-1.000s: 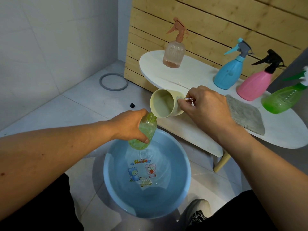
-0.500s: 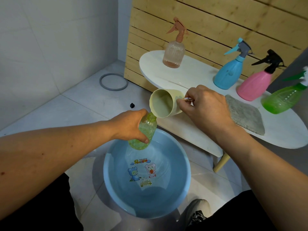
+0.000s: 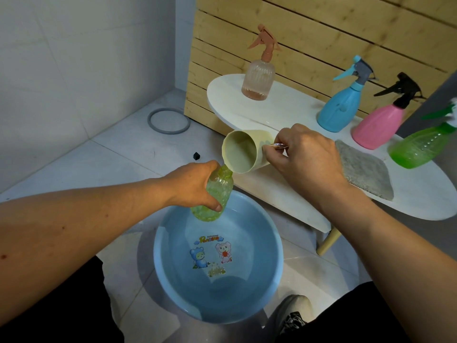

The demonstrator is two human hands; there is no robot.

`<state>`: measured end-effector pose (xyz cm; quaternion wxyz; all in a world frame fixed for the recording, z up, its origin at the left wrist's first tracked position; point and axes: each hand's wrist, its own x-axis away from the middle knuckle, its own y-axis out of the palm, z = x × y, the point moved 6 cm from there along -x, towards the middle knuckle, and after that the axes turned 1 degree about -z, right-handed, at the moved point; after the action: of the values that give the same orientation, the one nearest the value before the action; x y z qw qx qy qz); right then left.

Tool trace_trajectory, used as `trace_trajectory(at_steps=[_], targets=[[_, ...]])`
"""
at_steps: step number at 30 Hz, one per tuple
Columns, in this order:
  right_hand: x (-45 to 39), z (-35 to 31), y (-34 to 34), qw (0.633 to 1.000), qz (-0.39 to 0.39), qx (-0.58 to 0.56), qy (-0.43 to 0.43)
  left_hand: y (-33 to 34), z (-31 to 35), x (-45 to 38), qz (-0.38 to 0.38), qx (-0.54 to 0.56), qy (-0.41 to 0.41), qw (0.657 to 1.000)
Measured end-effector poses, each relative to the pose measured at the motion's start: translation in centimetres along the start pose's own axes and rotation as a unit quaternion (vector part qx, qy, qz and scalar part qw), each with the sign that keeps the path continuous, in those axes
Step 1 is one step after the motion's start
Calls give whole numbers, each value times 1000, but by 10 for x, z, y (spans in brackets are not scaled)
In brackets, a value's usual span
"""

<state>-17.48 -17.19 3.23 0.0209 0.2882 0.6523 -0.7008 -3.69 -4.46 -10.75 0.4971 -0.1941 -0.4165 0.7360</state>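
Two items above the blue basin [image 3: 278, 246]: one green plastic bottle [image 3: 218, 191], likely light, thin-walled and wet-slick, left hand [image 3: 195, 184] curled round its body, the soundest hold; one stiff cream cup [image 3: 243, 151], right hand [image 3: 306, 154] pinching its handle, lip tipped against the bottle's mouth.
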Motion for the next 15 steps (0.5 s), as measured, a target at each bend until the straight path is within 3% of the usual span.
trace_trajectory(at_steps=[15], targets=[[2,-4,0,999,17,40,-18,0,0,0,8,8,3,1000]])
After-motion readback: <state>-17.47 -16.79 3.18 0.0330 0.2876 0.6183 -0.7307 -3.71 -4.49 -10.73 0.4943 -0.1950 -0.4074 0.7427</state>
